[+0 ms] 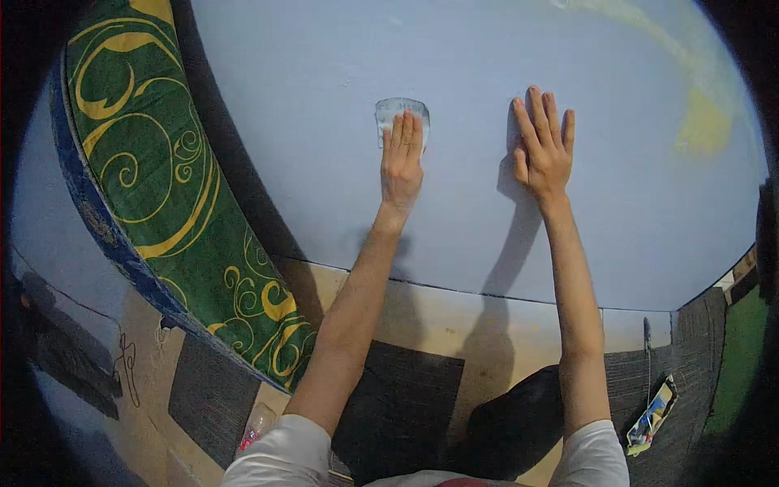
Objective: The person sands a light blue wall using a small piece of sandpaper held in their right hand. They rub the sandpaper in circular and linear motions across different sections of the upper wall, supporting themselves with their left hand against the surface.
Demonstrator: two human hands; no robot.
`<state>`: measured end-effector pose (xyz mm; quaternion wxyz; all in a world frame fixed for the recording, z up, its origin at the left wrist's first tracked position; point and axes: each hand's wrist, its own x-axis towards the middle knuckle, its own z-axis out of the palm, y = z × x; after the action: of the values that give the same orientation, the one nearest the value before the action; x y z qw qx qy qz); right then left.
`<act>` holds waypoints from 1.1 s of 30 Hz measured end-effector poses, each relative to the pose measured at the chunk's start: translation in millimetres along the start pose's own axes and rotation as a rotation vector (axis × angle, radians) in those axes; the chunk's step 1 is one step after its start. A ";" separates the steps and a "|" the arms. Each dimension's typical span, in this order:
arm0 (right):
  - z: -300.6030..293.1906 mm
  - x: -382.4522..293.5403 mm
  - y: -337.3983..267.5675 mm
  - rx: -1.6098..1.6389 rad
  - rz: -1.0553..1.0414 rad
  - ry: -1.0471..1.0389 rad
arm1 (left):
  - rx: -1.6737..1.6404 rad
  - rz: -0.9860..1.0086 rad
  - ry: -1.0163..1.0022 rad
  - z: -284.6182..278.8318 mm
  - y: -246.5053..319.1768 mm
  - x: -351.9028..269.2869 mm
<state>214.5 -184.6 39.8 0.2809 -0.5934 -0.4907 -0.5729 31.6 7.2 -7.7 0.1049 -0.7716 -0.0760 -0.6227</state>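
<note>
My left hand (pixel 402 163) presses a small pale sheet with print on its back, apparently sandpaper (pixel 384 111), flat against the blue-grey wall (pixel 341 164). Its fingers lie together over the sheet, whose top and left side stay visible. To the right, my right hand (pixel 546 146) rests on the same wall with fingers spread, holding nothing. Both arms reach up from white sleeves. A yellow patch (pixel 703 125) marks the wall's right part.
A green, yellow-scrolled mattress-like pad (pixel 182 182) stands at left. Dark mats (pixel 401 389) cover part of the floor. At right lie a thin rod-like tool with a dark handle (pixel 647 332) and a colourful packet (pixel 651 420). A clear plastic bottle (pixel 260 420) is by my left sleeve.
</note>
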 end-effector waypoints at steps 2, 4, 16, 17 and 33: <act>1.5 -1.6 -1.4 -0.013 -0.006 -0.022 | -0.013 -0.020 0.011 -0.4 -1.7 6.8; -0.9 -0.1 6.1 -0.017 -0.007 0.008 | -0.080 -0.092 0.011 -5.6 19.5 51.2; -3.5 -0.7 0.4 0.018 -0.009 -0.002 | -0.107 -0.020 0.016 4.4 -0.6 16.6; -4.2 -0.2 3.8 0.020 -0.002 0.005 | -0.145 -0.044 0.014 -3.0 9.2 42.8; -4.2 0.9 0.2 0.018 -0.005 -0.019 | -0.113 -0.033 0.003 -2.4 7.0 6.1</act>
<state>212.9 -188.1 41.5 0.2799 -0.5949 -0.5000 -0.5636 32.4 -0.2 -1.7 0.0508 -0.7741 -0.0535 -0.6288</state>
